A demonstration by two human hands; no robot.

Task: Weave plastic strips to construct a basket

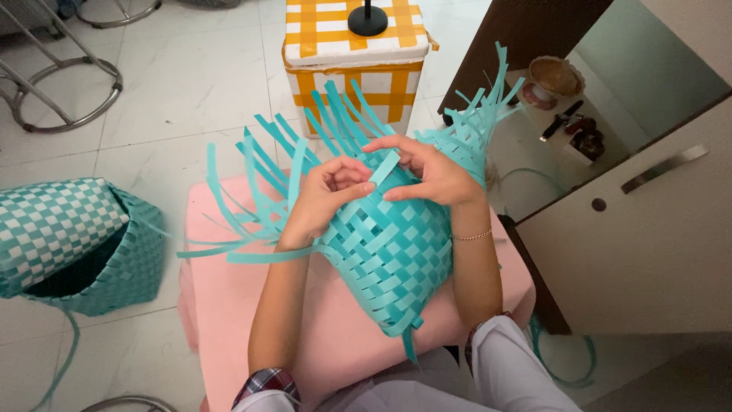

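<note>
Right at the centre of the frame, both hands work the rim of a half-woven teal basket [389,244]. The left hand [324,194] has its grip narrow, thumb and fingers pinched on a single teal strip [385,168] that crosses toward the other hand; the right hand [431,174] is also closed down, fingertips pressing that same strip against the woven wall. The basket lies tilted on a pink cushion [229,305], its closed bottom pointing toward the lower middle of the frame and its loose strip ends [274,152] fanning out toward the upper left and upper right. To weave this strip well, it seems best to keep it flat, slide it snug against the row below, and hold the crossing firm so it does not spring back. Outward from there, a finished teal-and-white checkered basket [69,236] sits on the tiled floor at the left edge, a white box with yellow tape [354,61] stands at top centre, and a white cabinet with a metal handle [648,229] fills the right side.
</note>
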